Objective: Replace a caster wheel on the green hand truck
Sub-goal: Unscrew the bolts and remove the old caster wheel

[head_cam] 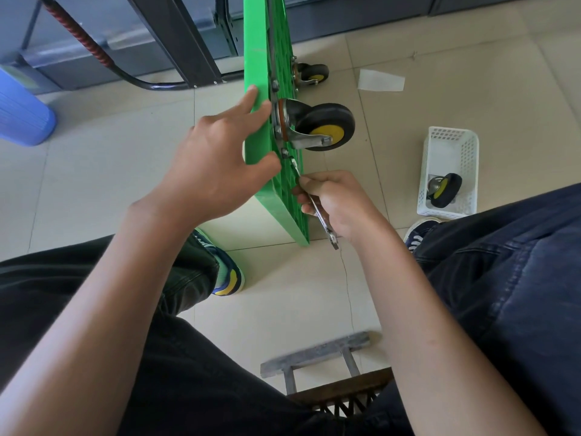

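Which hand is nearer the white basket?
Right. The right hand grips the wrench on the side toward the white basket; the left hand is beyond the green platform.

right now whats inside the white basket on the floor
One loose caster wheel, black tyre with a yellow hub, lies at the near end of the white basket. The rest of the basket floor looks bare; the near wall hides whatever small parts might lie below it.
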A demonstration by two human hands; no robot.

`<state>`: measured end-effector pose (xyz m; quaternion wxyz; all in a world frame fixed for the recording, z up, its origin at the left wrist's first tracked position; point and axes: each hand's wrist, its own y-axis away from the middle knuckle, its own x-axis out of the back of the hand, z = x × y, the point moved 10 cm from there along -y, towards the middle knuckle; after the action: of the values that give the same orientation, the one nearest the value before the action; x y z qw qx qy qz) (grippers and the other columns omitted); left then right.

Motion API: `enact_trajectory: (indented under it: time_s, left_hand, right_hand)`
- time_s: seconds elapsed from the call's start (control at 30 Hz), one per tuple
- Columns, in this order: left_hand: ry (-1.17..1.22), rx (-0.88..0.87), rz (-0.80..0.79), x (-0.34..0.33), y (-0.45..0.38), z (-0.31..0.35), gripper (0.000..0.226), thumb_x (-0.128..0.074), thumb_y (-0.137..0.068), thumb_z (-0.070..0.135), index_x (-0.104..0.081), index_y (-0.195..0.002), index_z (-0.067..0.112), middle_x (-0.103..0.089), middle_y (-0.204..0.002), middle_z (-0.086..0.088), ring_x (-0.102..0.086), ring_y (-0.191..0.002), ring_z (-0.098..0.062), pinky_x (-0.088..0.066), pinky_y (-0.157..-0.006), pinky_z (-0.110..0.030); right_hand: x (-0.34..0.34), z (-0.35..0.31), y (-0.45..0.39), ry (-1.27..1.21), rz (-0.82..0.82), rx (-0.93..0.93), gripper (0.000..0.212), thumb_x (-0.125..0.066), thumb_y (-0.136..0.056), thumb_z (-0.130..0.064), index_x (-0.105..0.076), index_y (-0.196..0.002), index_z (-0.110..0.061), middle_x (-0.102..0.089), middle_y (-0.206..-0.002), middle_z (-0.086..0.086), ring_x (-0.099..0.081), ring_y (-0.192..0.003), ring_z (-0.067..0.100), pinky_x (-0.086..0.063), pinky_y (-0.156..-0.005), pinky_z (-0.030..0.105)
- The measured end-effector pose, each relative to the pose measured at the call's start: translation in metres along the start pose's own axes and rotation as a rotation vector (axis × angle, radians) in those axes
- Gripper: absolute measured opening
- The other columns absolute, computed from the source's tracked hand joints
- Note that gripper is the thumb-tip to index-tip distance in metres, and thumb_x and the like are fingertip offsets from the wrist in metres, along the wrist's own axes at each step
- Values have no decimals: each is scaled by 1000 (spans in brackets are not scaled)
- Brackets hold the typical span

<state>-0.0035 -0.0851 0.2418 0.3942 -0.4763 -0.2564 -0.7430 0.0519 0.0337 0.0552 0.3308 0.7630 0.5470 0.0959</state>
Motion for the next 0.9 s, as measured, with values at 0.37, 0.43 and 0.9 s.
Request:
enact_trajectory:
  time_s: [0.37,0.43,0.9]
  left_hand:
    - [-13,25,10,0,0,0,63,-64,-93,26,-44,-152,23,-28,-164,7,-60,-121,-30,-46,-102,-41]
    - [-17,21,9,0,0,-1,63,-64,-92,26,-44,-152,23,-28,-164,7,-59,-122,-30,-47,-103,-43]
    - [4,14,18,0,-1,1,71,-53,-81,39,-48,-150,23,-33,-162,4,-59,-124,-32,-50,-102,-46]
  right_hand:
    - [-13,-10,9,-97,-35,12,10,-59,-101,0,-66,-100,7,-66,-77,14,-66,-56,15,-62,-61,28]
    - [-17,-12,10,-123,-49,17,10,-60,-100,0,-67,-96,6,-66,-75,13,-67,-56,15,-62,-61,28]
    - [-14,-20,3,112,-9,118,12,-64,-99,-2,-71,-89,-5,-70,-71,6,-66,-55,14,-60,-60,32]
